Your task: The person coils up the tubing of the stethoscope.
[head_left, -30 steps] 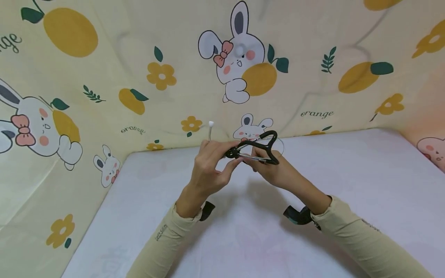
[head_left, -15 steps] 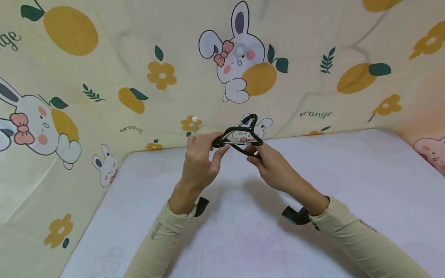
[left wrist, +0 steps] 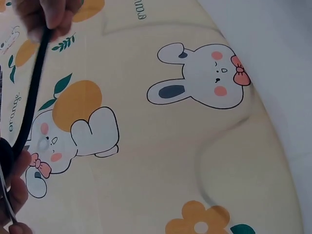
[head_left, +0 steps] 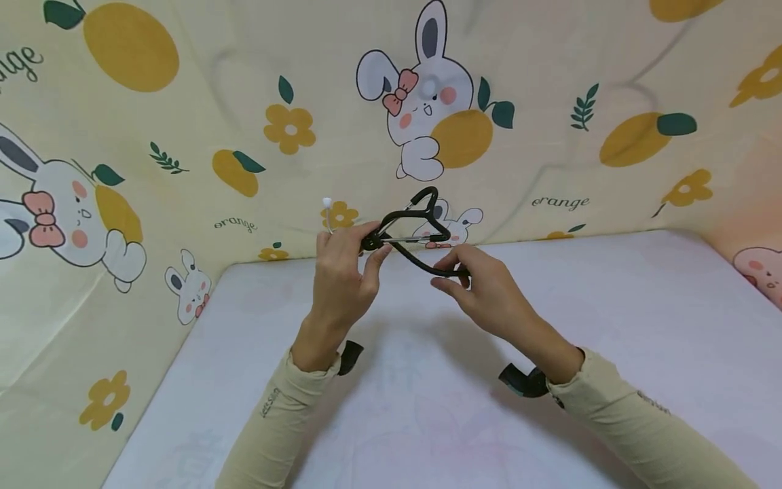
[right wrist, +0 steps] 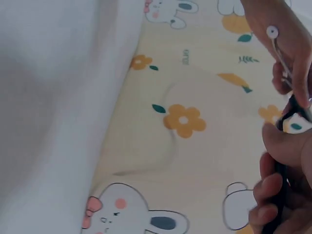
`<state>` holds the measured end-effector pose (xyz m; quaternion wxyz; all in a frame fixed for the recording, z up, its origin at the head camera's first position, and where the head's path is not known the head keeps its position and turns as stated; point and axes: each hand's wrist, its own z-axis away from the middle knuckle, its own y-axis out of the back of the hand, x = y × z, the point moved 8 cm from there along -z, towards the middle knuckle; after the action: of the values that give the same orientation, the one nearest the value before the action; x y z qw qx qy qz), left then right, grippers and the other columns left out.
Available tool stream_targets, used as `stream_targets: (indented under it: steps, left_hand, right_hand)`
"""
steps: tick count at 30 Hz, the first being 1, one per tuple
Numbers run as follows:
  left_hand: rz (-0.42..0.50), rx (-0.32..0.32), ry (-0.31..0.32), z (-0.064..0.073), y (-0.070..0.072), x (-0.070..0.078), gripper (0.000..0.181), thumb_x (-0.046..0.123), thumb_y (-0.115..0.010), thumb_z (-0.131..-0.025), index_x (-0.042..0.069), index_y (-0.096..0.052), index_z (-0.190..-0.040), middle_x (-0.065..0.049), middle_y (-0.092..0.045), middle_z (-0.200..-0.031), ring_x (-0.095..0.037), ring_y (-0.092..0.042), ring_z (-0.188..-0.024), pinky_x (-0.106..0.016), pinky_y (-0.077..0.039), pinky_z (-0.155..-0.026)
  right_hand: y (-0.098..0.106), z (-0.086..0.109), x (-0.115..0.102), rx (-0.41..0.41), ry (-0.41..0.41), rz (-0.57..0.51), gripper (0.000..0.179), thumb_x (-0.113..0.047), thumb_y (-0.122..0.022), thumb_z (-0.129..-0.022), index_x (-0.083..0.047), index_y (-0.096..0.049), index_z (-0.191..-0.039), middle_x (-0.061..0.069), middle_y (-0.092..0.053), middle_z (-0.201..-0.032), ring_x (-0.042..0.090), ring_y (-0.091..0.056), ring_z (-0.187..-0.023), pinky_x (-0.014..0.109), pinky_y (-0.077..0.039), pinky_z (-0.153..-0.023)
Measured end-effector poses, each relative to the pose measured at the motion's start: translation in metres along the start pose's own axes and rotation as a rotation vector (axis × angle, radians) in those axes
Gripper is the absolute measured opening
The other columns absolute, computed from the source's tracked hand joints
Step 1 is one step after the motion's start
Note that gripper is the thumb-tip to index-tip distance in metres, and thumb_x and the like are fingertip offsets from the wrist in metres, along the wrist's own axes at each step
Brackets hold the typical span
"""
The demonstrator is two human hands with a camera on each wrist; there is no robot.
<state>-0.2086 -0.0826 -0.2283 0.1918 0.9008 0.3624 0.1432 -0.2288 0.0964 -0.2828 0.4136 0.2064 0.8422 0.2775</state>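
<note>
Pale cloth (head_left: pixel 525 41) printed with oranges, flowers and five rabbits is hanging behind a white table (head_left: pixel 391 421), its foot meeting the far edge at twelve o'clock. One side edge is slanting down toward seven o'clock, while white surface is spreading toward three and six around the arms. Room is showing beneath the raised hands, where their shadows are falling on the table.

One black frame (head_left: pixel 421 214) is hanging in the air near the middle of the head view, between two hands. At eight o'clock, the left hand (head_left: pixel 343 275) is pinching its hub, finger and thumb clamped there. At four o'clock, the right hand (head_left: pixel 485 288) is gripping the end of the curved lower bar, thumb and fingers closing on it. Two metal rods (head_left: pixel 406 240) are fanning out from the hub, and a forked bar is pointing toward one o'clock. One white-tipped wire (head_left: pixel 328 216) is rising behind the left hand, toward eleven. Two beige sleeves (head_left: pixel 269 421) are entering from seven and five o'clock.
</note>
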Motion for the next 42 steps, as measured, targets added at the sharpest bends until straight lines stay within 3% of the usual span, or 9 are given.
stream_targets:
  steps: [6,10,13,18,24,30,34,37,42]
  left_hand:
    - [0.019,-0.02,0.026,-0.001,0.0,-0.005,0.031,0.014,-0.071,-0.092,-0.003,-0.063,-0.117,-0.015,-0.071,-0.103,-0.026,-0.065,-0.085,-0.041,-0.036,-0.076]
    - [0.044,-0.012,-0.006,-0.001,0.001,-0.004,0.029,0.013,-0.072,-0.091,-0.002,-0.063,-0.114,-0.015,-0.068,-0.106,-0.026,-0.064,-0.088,-0.041,-0.036,-0.075]
    - [0.019,-0.018,-0.055,0.0,0.0,-0.001,0.026,0.012,-0.072,-0.09,-0.002,-0.065,-0.111,-0.016,-0.064,-0.106,-0.028,-0.063,-0.09,-0.042,-0.036,-0.075]
    - [-0.007,-0.04,-0.11,0.003,-0.005,0.003,0.021,0.01,-0.07,-0.091,-0.002,-0.066,-0.108,-0.015,-0.061,-0.106,-0.025,-0.06,-0.079,-0.042,-0.034,-0.076]
    - [-0.016,-0.091,-0.164,0.005,-0.013,0.009,0.018,0.007,-0.07,-0.091,0.0,-0.069,-0.107,-0.012,-0.066,-0.11,-0.024,-0.064,-0.091,-0.039,-0.035,-0.075]
    - [-0.03,-0.204,-0.186,0.009,-0.025,0.011,0.014,0.007,-0.071,-0.09,0.003,-0.069,-0.103,-0.01,-0.066,-0.109,-0.023,-0.065,-0.098,-0.037,-0.037,-0.075]
    - [-0.057,-0.272,-0.212,0.013,-0.035,0.017,0.012,0.006,-0.072,-0.088,0.007,-0.067,-0.098,-0.006,-0.065,-0.106,-0.021,-0.063,-0.094,-0.035,-0.037,-0.074]
    - [-0.08,-0.289,-0.214,0.015,-0.04,0.021,0.012,0.006,-0.073,-0.087,0.008,-0.067,-0.098,-0.004,-0.066,-0.104,-0.019,-0.062,-0.092,-0.033,-0.036,-0.073]
    - [-0.087,-0.266,-0.185,0.015,-0.041,0.022,0.017,0.008,-0.076,-0.085,0.008,-0.069,-0.1,-0.004,-0.068,-0.103,-0.019,-0.065,-0.095,-0.033,-0.037,-0.072]
  right_hand:
    - [-0.002,0.01,-0.029,-0.021,0.152,0.026,0.017,-0.013,-0.081,-0.082,-0.014,-0.065,-0.088,-0.006,-0.066,-0.085,0.006,-0.046,-0.063,0.02,-0.041,-0.057]
    - [-0.003,0.015,-0.041,-0.027,0.226,0.042,0.016,-0.015,-0.08,-0.084,-0.012,-0.064,-0.087,-0.006,-0.067,-0.087,0.002,-0.055,-0.068,0.019,-0.048,-0.06]
    - [-0.003,0.017,-0.044,-0.019,0.235,0.053,0.016,-0.016,-0.08,-0.084,-0.012,-0.064,-0.087,-0.006,-0.067,-0.087,0.002,-0.056,-0.07,0.019,-0.05,-0.061]
    - [0.001,0.018,-0.045,0.013,0.245,0.067,0.015,-0.015,-0.079,-0.084,-0.012,-0.066,-0.089,-0.006,-0.068,-0.088,0.002,-0.054,-0.068,0.018,-0.048,-0.06]
    - [0.018,0.016,-0.053,0.108,0.324,0.113,0.018,-0.008,-0.082,-0.081,-0.01,-0.067,-0.09,-0.004,-0.067,-0.087,0.004,-0.052,-0.067,0.016,-0.045,-0.059]
    - [0.034,0.013,-0.055,0.162,0.352,0.142,0.019,-0.004,-0.082,-0.079,-0.008,-0.067,-0.09,-0.002,-0.066,-0.087,0.004,-0.055,-0.069,0.008,-0.041,-0.062]
    - [0.035,0.013,-0.056,0.164,0.367,0.148,0.019,-0.004,-0.082,-0.079,-0.008,-0.067,-0.089,-0.001,-0.065,-0.086,0.006,-0.059,-0.07,0.01,-0.045,-0.062]
    - [0.028,0.015,-0.057,0.148,0.373,0.113,0.018,-0.003,-0.081,-0.079,-0.007,-0.066,-0.088,-0.001,-0.065,-0.085,0.006,-0.061,-0.071,0.009,-0.045,-0.063]
    - [0.021,0.017,-0.056,0.124,0.354,0.061,0.017,-0.004,-0.08,-0.081,-0.008,-0.065,-0.088,-0.003,-0.066,-0.086,0.004,-0.058,-0.071,0.009,-0.044,-0.064]
